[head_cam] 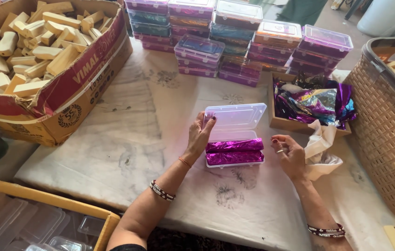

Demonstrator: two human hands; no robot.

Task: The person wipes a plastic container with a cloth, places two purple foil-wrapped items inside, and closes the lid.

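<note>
A small clear plastic box (234, 163) lies on the table in front of me with its hinged lid (236, 116) standing open. Inside it lie two long pieces wrapped in shiny purple foil (234, 152), side by side. My left hand (199, 137) rests flat against the box's left side and the edge of the lid. My right hand (288, 155) hovers just right of the box, palm up, fingers loosely curled and holding nothing.
A cardboard carton of wooden blocks (30, 42) stands at the far left. Stacks of filled clear boxes (239, 42) line the back. A wooden tray of foil wrappers (311, 104), a white cloth (320, 148), and a woven basket (385, 130) sit right. Empty clear boxes (30, 227) lie below left.
</note>
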